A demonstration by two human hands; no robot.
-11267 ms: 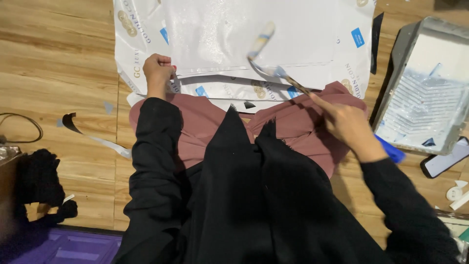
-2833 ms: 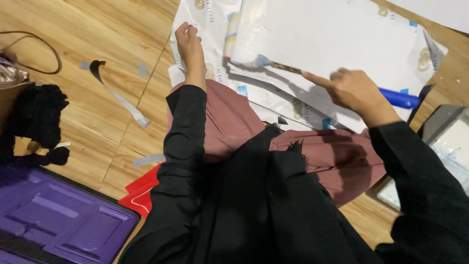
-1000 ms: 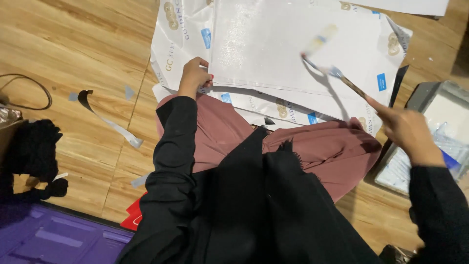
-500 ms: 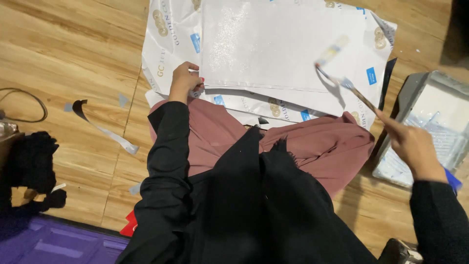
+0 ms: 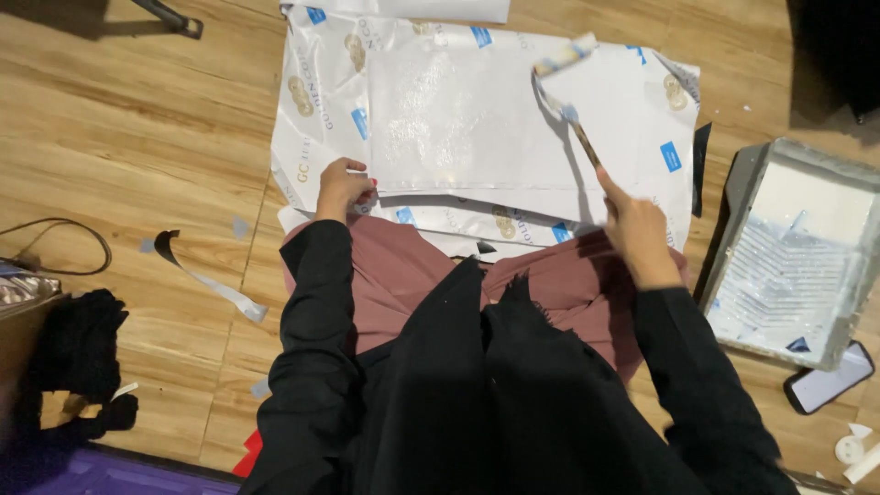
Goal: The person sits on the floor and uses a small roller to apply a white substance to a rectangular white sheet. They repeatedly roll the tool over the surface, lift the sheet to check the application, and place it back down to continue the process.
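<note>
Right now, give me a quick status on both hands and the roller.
Right hand gripping the paint roller, roller head on the white sheet. Left hand pressing the sheet's near-left corner. Paint tray to the right, nothing in the roller's way.

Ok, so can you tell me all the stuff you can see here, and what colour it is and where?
Paint roller: one, whitish, far edge of the white sheet, on a thin handle held by the right hand.
White sheet: one, white with a shiny wet patch, on the floor ahead.
Printed papers: several, white with blue and gold marks, under the sheet.
Paint tray: one, grey and white, on the right.
Phone: one, dark, below the tray.
Tape strip: one, black and pale, on the floor to the left.
Cable: one, dark, far left.
Black cloth: one, lower left.
Wooden floor: brown planks.
Left hand: pressing the sheet's near corner.
Right hand: gripping the roller handle.
</note>
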